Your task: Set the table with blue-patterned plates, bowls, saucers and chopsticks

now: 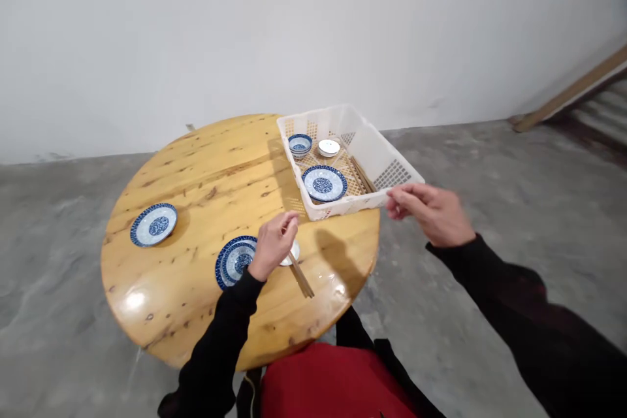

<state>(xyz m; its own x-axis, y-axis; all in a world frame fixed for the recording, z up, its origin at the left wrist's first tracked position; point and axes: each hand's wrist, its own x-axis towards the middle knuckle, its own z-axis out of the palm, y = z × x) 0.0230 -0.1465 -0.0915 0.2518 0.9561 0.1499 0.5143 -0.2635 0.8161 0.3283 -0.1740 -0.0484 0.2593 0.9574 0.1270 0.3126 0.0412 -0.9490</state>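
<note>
My left hand (275, 245), fingers curled, is above the table between a blue-and-white bowl set (230, 268) and a small white dish (292, 255). It partly covers both. Nothing shows in its fingers. A pair of chopsticks (302, 279) slants from the dish towards me. At the near right corner of a white plastic basket (347, 206) is my right hand (424, 209), slightly blurred, its fingers pressed together by the rim. Whether they grip it is unclear. Inside the basket are blue-and-white bowls (300, 144), white dishes (328, 147), a patterned plate (324, 183) and chopsticks (363, 175).
Another blue-and-white plate (153, 225) lies on the left side of the round wooden table (196, 313). The basket overhangs the table's right edge. Behind stands a white wall (220, 32), with grey concrete floor (480, 163) around and a wooden beam (573, 91) at right.
</note>
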